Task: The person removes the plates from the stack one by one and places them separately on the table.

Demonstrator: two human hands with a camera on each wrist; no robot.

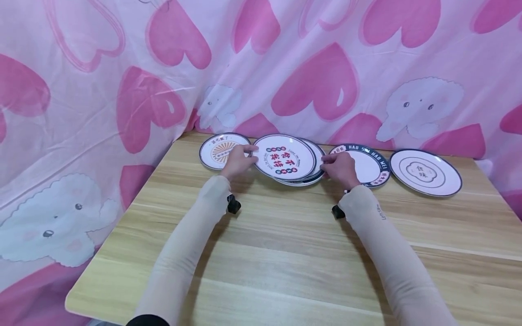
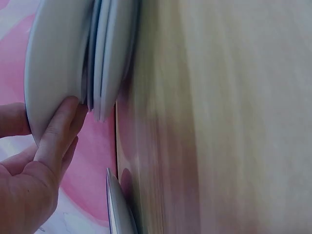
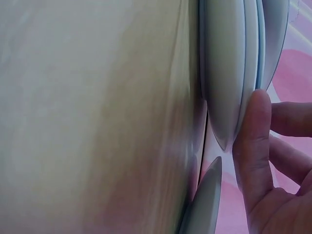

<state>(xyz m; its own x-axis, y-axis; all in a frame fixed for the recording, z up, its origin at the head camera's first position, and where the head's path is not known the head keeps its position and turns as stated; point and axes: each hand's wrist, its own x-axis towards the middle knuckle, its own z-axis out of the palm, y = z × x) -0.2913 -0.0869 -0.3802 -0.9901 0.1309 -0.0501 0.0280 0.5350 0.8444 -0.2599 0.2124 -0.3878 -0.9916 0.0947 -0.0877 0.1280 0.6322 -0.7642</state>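
1. The plate stack (image 1: 299,183) is resting on the wooden surface (image 1: 285,244), near its far edge.
2. The top plate (image 1: 284,156), printed with red and dark lettering, is lying over the plate stack and jutting out past its left side; seen from the left wrist, it is tilting away from the plates beneath it.
3. At the left of the plate stack, the left hand (image 1: 237,162) is pinching the rim of the top plate, its grip closing with the thumb above and the fingers underneath.
4. At the right edge of the plate stack, the right hand (image 1: 341,170) is pinching the rims between thumb and fingers; exactly how many plates this grip is taking in, I cannot tell.
5. Left of the plate stack, the sunburst plate (image 1: 216,152) is lying partly behind the left hand.
6. Just right of the plate stack, the blue-rimmed plate (image 1: 370,164) is showing past the right hand.
7. Farther right of the plate stack, the white plate (image 1: 425,172) is lying face up.
8. Behind the plate stack, a pink heart-patterned cloth (image 1: 314,81) is hanging.
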